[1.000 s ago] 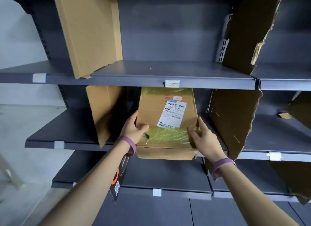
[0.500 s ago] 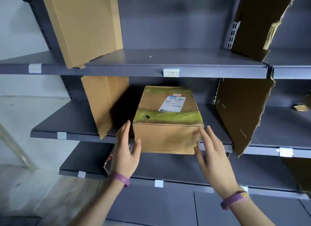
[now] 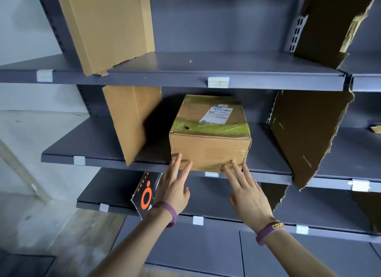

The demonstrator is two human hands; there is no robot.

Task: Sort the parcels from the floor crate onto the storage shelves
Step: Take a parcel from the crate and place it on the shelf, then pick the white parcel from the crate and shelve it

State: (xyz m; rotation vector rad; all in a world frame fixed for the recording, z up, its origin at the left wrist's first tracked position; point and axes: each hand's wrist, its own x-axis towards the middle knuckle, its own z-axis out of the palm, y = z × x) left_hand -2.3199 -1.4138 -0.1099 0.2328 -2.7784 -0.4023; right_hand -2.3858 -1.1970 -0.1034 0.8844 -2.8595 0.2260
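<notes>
Not much to read here tbh. The right wristband [image 3: 272,228], down at 5 o'clock, shows yellow letters "COUP" before it curves out of sight. The tag [image 3: 218,82] on the shelf [image 3: 144,79] edge, at 12 o'clock from the box [image 3: 208,151], has faint handwriting, maybe "05". The label [image 3: 219,114] on top of the box has a barcode and print too tiny to read. The black pack [image 3: 145,194] at 8 o'clock has an orange ring and orange characters, unreadable.
</notes>
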